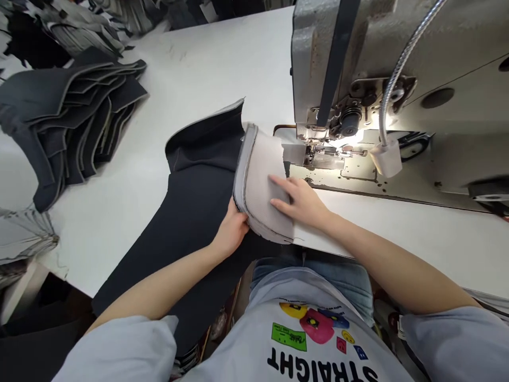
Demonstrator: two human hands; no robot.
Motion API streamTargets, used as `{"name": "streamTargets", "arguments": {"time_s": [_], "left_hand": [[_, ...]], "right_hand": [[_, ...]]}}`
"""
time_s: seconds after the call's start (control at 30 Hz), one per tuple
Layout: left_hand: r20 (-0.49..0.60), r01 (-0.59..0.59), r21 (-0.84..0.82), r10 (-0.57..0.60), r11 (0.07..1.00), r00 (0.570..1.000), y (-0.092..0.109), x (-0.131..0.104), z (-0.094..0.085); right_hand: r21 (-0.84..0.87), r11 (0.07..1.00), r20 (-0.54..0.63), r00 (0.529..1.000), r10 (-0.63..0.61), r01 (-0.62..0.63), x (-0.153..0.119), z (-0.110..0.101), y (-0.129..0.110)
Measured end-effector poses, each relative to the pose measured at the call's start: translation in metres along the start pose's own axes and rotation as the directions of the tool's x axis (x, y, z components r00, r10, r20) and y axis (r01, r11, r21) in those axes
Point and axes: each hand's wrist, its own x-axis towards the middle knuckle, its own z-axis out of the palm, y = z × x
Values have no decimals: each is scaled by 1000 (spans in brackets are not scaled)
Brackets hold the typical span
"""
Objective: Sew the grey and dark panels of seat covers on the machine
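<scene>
A large dark fabric piece (194,212) lies across the white table and hangs over its front edge. Joined to it is a curved light-grey panel (262,164) with a stitched, raised seam along its left and lower edge. My left hand (233,228) pinches that seam edge at the panel's lower left, the thumb on top and the other fingers partly hidden. Flat on the panel's right part rests my right hand (298,201), index and middle fingers stretched out, gripping nothing. Just beyond the panel is the lit needle area of a sewing machine (318,154).
A stack of dark grey cut pieces (79,116) lies on the left of the white table (222,58). Piles of cloth (79,26) stand at the far left. A lamp on a flexible metal neck (387,156) hangs in front of the machine on the right.
</scene>
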Motion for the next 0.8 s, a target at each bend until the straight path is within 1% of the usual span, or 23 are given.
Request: {"name": "streamTargets", "arguments": {"time_s": [0.03, 0.07, 0.1, 0.13, 0.17, 0.2, 0.23, 0.27, 0.3, 0.37, 0.4, 0.47, 0.53, 0.6, 0.67, 0.8], "left_hand": [[31, -71, 173, 66, 982, 997, 3, 0, -6], [62, -184, 356, 173, 916, 983, 10, 2, -13], [113, -308, 522, 293, 796, 949, 19, 7, -19], [187, -417, 648, 398, 637, 898, 29, 15, -23], [279, -494, 727, 451, 478, 848, 38, 25, -24], [372, -544, 767, 456, 340, 809, 45, 37, -22], [458, -578, 782, 414, 233, 787, 49, 50, -17], [521, -597, 787, 350, 157, 778, 50, 63, -10], [555, -603, 791, 290, 107, 780, 47, 75, -2], [554, -578, 813, 219, 64, 803, 36, 94, 14], [537, -558, 828, 207, 60, 818, 30, 100, 20], [516, -536, 841, 192, 68, 835, 23, 105, 28], [530, -548, 833, 170, 83, 831, 23, 105, 32], [531, -552, 828, 185, 92, 827, 27, 105, 34], [510, -540, 836, 229, 96, 829, 30, 108, 38], [472, -516, 853, 306, 78, 827, 30, 117, 55]], "right_hand": [[-91, 995, -5, 999, -39, 39, -1, 2, -1], [-176, 982, -13, 997, -74, 71, -1, 5, -2], [-244, 965, -21, 995, -101, 93, -1, 8, -3], [-288, 952, -29, 992, -120, 107, -1, 11, -3], [-308, 944, -38, 990, -136, 118, -1, 13, -2], [-307, 943, -51, 987, -153, 130, -1, 14, -1], [-293, 945, -70, 982, -174, 147, -2, 14, 1], [-272, 948, -88, 977, -195, 165, -3, 12, 4], [-245, 952, -106, 971, -216, 185, -5, 8, 8], [-185, 956, -108, 962, -250, 227, -13, -5, 17], [-162, 952, -83, 957, -277, 261, -17, -13, 21], [-162, 923, -3, 935, -356, 350, -26, -27, 29], [-216, 872, 63, 897, -436, 439, -30, -36, 33], [-291, 827, 79, 873, -481, 482, -28, -37, 33], [-368, 787, 88, 861, -500, 495, -21, -31, 31], [-541, 671, 119, 837, -535, 506, -13, -18, 25]]}}
